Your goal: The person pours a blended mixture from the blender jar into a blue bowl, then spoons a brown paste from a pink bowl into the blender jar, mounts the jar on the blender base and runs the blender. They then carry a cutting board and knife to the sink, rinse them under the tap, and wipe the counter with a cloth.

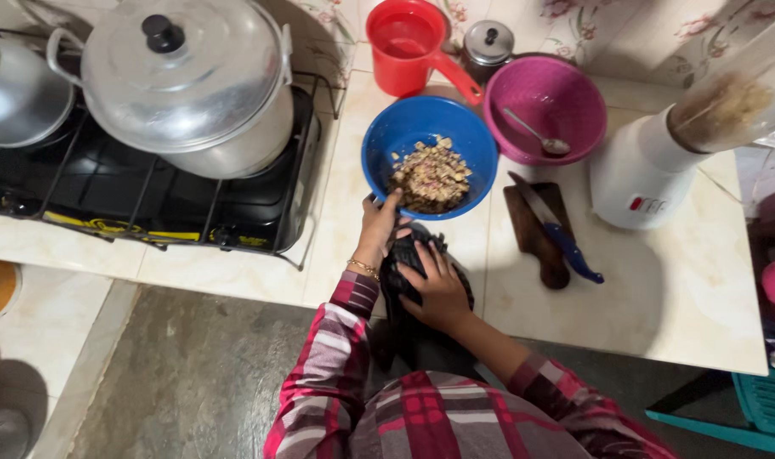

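The person stands at the tiled counter (676, 280), working with a blue bowl (404, 136) of chopped food and a black plastic bag (404, 263) just near of it. The left hand (379, 229) grips the bowl's near rim, fingers hooked over the edge. The right hand (438, 285) clutches the bag against the counter edge. The step in hand looks like bringing bowl and bag together. Any tipping would call for a firm hold on the rim and a bag mouth held wide.
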